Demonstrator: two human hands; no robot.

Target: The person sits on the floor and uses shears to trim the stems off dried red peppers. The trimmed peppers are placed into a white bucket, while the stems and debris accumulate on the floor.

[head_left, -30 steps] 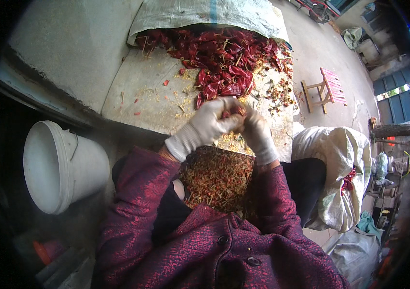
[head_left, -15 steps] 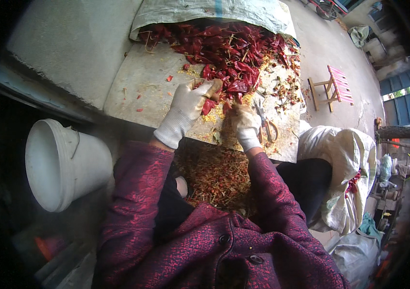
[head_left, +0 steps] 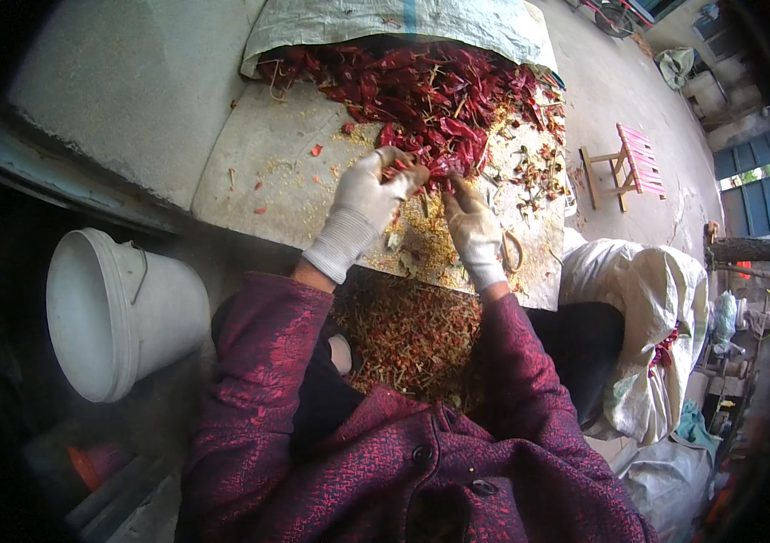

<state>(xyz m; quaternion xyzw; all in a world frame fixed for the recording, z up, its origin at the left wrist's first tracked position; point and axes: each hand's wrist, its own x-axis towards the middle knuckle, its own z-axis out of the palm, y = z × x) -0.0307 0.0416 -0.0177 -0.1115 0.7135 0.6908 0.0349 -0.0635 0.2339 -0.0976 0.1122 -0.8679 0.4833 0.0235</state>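
Observation:
A heap of dried red chillies point(head_left: 421, 95) spills toward me from under a pale woven sack point(head_left: 358, 25) on a low board point(head_left: 263, 149). My left hand point(head_left: 369, 192), in a white glove, is closed around dried red chillies at the near edge of the heap. Close to its right, my gloved right hand point(head_left: 474, 224) has its fingers stretched forward, the tips touching the nearest chillies. Nothing held shows in it. Under and beside the right hand lie scissors point(head_left: 513, 252), mostly covered, one handle loop showing. Yellow seeds point(head_left: 426, 231) are scattered around both hands.
Stem scraps point(head_left: 412, 339) lie piled below the board, between my legs. At left stands a white bucket point(head_left: 163, 312), tipped toward the camera. A white sack point(head_left: 634, 317) is by my right knee; a small pink-topped stool point(head_left: 634, 163) stands beyond the board.
My right hand has shifted slightly right, its fingers going from curled to stretched out and covering more of the scissors. My left hand has moved a little right and still holds chillies.

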